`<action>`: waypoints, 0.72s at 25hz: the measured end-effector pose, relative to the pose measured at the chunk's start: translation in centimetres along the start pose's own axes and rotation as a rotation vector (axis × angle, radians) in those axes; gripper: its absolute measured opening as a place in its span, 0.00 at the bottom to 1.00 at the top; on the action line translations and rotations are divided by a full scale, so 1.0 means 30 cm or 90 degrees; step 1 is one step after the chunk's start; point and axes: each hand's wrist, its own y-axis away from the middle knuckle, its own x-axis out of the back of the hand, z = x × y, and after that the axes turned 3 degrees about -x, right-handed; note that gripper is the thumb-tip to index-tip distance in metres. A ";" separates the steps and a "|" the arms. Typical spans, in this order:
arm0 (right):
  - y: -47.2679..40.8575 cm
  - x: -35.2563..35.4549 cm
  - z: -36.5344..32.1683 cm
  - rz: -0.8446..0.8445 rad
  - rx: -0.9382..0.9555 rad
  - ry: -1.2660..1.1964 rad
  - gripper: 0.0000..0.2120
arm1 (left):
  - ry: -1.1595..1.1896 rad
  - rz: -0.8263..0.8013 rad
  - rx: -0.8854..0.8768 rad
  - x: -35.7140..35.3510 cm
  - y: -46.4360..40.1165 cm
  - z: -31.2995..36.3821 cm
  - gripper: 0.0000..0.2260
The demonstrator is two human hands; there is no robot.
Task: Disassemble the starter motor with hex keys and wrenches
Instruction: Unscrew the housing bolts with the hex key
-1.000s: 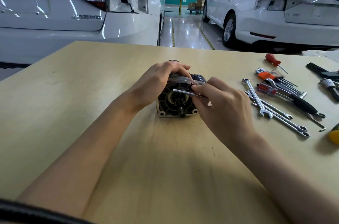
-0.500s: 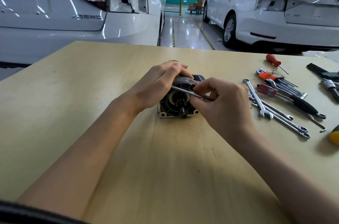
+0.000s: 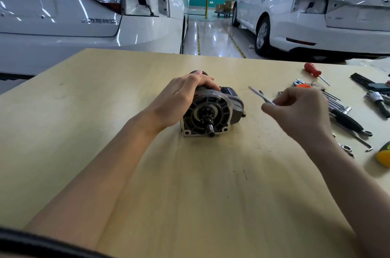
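Two white cars stood beyond the bench: one at left with its rear toward the bench, one at right, with a glossy floor aisle between them. One light wooden table carried all the work.

One starter motor lay on its side near the middle of the table, its round end plate and short toothed shaft facing the near edge.

Two bare hands were in view. The left hand rested over the top of the motor body, fingers curled around the housing and gripping it. The right hand was held to the right of the motor, apart from it, fingers curled and pinching one slim metal tool; motion blur prevented identifying its type.

A loose group of tools lay at the right of the table, partly hidden behind the right hand, so their full count could not be made. Visible items: one red-handled screwdriver, one black-handled tool, one black hex key set, one ratchet handle, and one yellow object cut off by the frame edge.
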 end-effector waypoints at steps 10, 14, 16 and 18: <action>-0.023 -0.015 0.068 -0.154 -0.011 0.226 0.08 | 0.011 0.070 -0.018 -0.023 0.003 -0.009 0.26; -0.026 -0.004 0.050 -0.127 -0.050 0.100 0.07 | 0.032 0.082 -0.004 -0.029 0.007 -0.004 0.25; -0.031 -0.001 0.039 -0.118 -0.097 -0.044 0.07 | 0.058 0.079 -0.002 -0.028 0.009 -0.002 0.23; -0.031 0.006 0.024 -0.112 -0.133 -0.176 0.06 | 0.070 0.072 -0.013 -0.024 0.011 -0.002 0.17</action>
